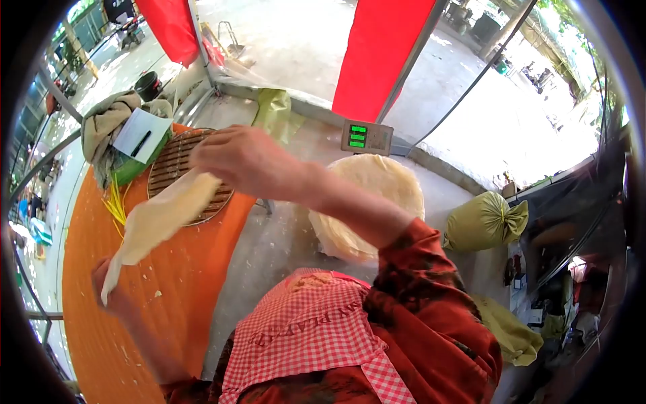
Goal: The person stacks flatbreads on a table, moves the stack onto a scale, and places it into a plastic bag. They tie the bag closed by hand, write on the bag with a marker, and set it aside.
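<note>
A thin, pale rice paper sheet [158, 219] is stretched slantwise in the air over the orange table cover [175, 289]. My right hand [239, 160] pinches its upper end, above the round slatted rack [176, 161]. At its lower end, my left hand [113, 291] is closed on the edge, with the fingers partly behind the sheet. Under my right forearm, a tall round stack of similar sheets [377, 178] sits by a digital scale display [367, 137] with green-lit readouts; the forearm hides part of the stack.
A notebook with a pen [140, 138] lies on bundled cloth at the table's far left. Yellow ties [118, 205] hang near the rack. A tied olive sack [481, 222] stands right of the stack, with another sack [508, 330] nearer. Red cloth panels [377, 54] hang between poles ahead.
</note>
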A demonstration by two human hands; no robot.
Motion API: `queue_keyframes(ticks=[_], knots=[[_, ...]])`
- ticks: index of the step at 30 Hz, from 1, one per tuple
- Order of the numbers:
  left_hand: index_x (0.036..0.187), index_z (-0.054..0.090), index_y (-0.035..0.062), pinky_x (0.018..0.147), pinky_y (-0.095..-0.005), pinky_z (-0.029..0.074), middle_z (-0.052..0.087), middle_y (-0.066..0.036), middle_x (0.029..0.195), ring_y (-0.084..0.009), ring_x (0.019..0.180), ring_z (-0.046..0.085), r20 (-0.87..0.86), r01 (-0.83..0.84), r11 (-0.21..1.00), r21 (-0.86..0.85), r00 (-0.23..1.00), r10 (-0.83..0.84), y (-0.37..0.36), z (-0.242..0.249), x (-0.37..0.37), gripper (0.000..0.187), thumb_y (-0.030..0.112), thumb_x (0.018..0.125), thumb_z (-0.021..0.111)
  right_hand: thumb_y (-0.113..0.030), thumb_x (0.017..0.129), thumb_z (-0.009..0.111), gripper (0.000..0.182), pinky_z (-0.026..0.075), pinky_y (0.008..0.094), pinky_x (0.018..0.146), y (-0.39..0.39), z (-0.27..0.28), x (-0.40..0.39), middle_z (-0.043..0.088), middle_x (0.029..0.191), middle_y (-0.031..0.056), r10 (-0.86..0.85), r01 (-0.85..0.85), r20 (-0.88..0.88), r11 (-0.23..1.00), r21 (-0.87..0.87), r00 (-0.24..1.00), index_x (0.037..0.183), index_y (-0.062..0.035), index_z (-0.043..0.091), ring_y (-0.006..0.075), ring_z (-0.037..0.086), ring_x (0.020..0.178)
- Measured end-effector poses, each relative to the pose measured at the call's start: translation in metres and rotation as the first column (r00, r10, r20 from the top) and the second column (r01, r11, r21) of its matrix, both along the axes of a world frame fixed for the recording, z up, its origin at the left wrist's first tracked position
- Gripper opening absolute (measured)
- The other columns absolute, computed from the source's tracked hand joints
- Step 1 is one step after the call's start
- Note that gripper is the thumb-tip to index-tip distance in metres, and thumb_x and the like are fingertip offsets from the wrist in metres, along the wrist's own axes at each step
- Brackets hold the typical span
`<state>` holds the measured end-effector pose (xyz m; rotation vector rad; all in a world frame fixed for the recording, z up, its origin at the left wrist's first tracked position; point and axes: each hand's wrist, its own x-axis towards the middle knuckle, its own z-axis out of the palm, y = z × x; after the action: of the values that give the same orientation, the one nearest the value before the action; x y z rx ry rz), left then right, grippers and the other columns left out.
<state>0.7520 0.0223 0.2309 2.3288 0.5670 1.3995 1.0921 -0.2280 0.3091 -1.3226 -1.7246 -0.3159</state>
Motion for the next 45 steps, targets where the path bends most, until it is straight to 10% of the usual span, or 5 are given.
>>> queue_keyframes(ticks=[11, 16, 24, 30, 45], knots=[[0.119, 0.06, -0.0003, 0.083, -0.0342, 0.052, 0.063, -0.015, 0.112, -0.0274, 0.103, 0.062, -0.557, -0.124, 0.885, 0.449, 0.735, 0.386, -0.031, -0.176, -0.079, 0.033, -0.002, 0.086, 0.06, -0.014, 0.085, 0.061, 0.027, 0.049, 0.0424, 0.085, -0.132, -0.199, 0.038, 0.065, 0.11, 0.0175, -0.576, 0.303, -0.255, 0.696, -0.651, 0.777, 0.111, -0.0056, 0.064, 0.0375, 0.061, 0.102], [0.116, 0.062, 0.0005, 0.074, -0.0292, 0.051, 0.065, -0.009, 0.094, -0.0173, 0.084, 0.062, -0.378, -0.047, 0.82, -0.571, 0.901, -0.212, -0.099, -0.208, -0.002, 0.031, 0.0, 0.086, 0.062, -0.019, 0.079, 0.07, 0.019, 0.048, 0.0419, 0.081, -0.279, -0.294, 0.006, 0.063, 0.098, 0.0137, -0.771, 0.473, -0.054, 0.443, -0.762, 0.635, 0.094, -0.0064, 0.066, 0.0333, 0.06, 0.096], [0.115, 0.062, 0.0001, 0.073, -0.0261, 0.053, 0.067, -0.007, 0.094, -0.0111, 0.08, 0.063, 0.018, 0.164, 0.06, -0.985, 0.436, -0.9, -0.249, -0.203, 0.181, 0.029, 0.006, 0.087, 0.064, -0.028, 0.073, 0.073, 0.04, 0.044, 0.0451, 0.09, -0.309, -0.335, -0.029, 0.055, 0.111, 0.0095, -0.768, 0.577, 0.142, 0.332, -0.746, 0.625, 0.107, -0.0107, 0.061, 0.0294, 0.048, 0.113], [0.128, 0.055, 0.0013, 0.075, -0.0256, 0.053, 0.064, -0.006, 0.113, -0.0121, 0.087, 0.064, -0.103, 0.219, 0.115, -0.969, 0.069, -0.992, -0.32, -0.241, 0.222, 0.039, 0.003, 0.09, 0.06, -0.02, 0.08, 0.062, 0.011, 0.05, 0.0435, 0.07, -0.319, -0.355, -0.01, 0.061, 0.089, 0.0086, -0.675, 0.559, 0.195, 0.375, -0.74, 0.712, 0.08, -0.0087, 0.06, 0.0305, 0.06, 0.092], [0.138, 0.041, 0.0022, 0.077, -0.031, 0.053, 0.052, -0.009, 0.131, -0.0197, 0.103, 0.062, 0.033, -0.059, -0.086, -0.995, 0.607, -0.794, -0.378, -0.247, 0.223, 0.052, 0.007, 0.09, 0.06, -0.014, 0.079, 0.061, 0.01, 0.052, 0.0412, 0.069, -0.338, -0.361, -0.018, 0.061, 0.089, 0.0094, -0.587, 0.366, -0.01, 0.519, -0.772, 0.81, 0.085, -0.0064, 0.061, 0.0299, 0.062, 0.089]])
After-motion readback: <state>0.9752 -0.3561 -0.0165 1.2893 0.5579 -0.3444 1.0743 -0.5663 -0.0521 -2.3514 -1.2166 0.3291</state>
